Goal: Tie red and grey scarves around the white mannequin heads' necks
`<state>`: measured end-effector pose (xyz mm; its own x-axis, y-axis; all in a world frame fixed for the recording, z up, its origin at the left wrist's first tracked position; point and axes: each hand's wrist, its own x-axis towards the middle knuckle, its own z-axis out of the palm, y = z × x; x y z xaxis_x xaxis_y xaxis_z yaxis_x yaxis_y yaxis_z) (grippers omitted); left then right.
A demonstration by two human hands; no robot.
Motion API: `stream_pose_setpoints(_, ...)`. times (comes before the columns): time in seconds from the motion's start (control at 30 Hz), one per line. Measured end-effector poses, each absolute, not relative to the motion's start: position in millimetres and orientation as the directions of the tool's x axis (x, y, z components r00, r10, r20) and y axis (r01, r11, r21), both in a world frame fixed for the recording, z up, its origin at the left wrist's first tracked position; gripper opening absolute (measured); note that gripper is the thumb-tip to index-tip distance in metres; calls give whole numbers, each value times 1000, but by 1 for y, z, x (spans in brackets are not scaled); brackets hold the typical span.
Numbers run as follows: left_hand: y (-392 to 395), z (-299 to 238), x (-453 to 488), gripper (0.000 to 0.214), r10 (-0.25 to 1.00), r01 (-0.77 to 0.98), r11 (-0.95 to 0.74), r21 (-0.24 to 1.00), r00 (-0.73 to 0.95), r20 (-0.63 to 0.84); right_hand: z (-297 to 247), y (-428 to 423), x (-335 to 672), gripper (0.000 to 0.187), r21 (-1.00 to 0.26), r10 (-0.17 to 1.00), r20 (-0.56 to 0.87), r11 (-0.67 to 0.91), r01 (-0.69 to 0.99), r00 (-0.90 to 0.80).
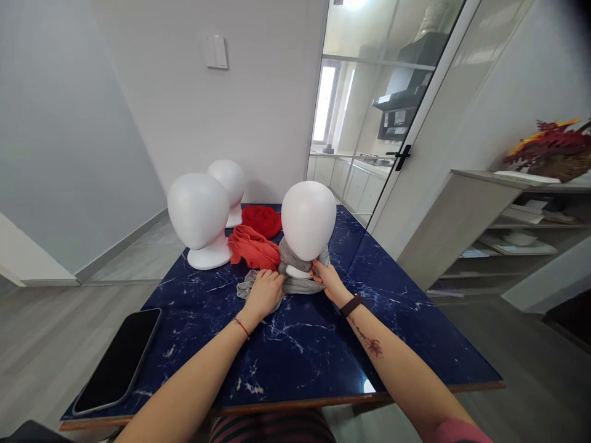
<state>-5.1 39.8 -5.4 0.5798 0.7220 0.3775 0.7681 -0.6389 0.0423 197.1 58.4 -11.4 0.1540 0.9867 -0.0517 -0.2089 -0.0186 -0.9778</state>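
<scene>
A white mannequin head (308, 215) stands upright on the table with a grey scarf (299, 285) wound around its neck. At the right side of the neck, my right hand (329, 280) has its fingers closed on the scarf. My left hand (265, 292) lies to the left of the neck, its fingers curled on the scarf's loose end, part of which spreads out on the table beyond it. Close behind that hand lies a crumpled coral-red scarf (255, 247), touching or nearly touching the grey fabric.
Two more mannequin heads, one in front (198, 212) and one behind (228, 179), stand at the left. A darker red cloth (261, 221) lies at the back. A phone (119, 360) rests on the blue marbled table's (295, 369) left front corner. Beyond are a glass door and shelves (508, 227).
</scene>
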Motion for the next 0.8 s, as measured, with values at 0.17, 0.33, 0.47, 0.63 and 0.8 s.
stream_pose_setpoints(0.17,35,-2,-5,10,687,739,-672,38,604,403,-12,58,196,35,-975,984,-45,-6,-220,170)
stream_pose_setpoints(0.33,39,-8,-6,31,731,681,-672,290,548,407,-10,57,194,36,-980,981,-15,23,-197,192)
stream_pose_setpoints(0.47,44,-12,-8,26,826,732,-553,398,419,376,-10,56,193,37,-982,978,-19,21,-186,207)
stream_pose_setpoints(0.63,47,-12,-8,14,878,791,-465,399,356,319,-12,57,193,36,-980,978,-22,20,-200,207)
stream_pose_setpoints(0.8,45,-13,-2,32,877,820,-470,327,394,274,-13,59,195,34,-969,982,-24,24,-246,189)
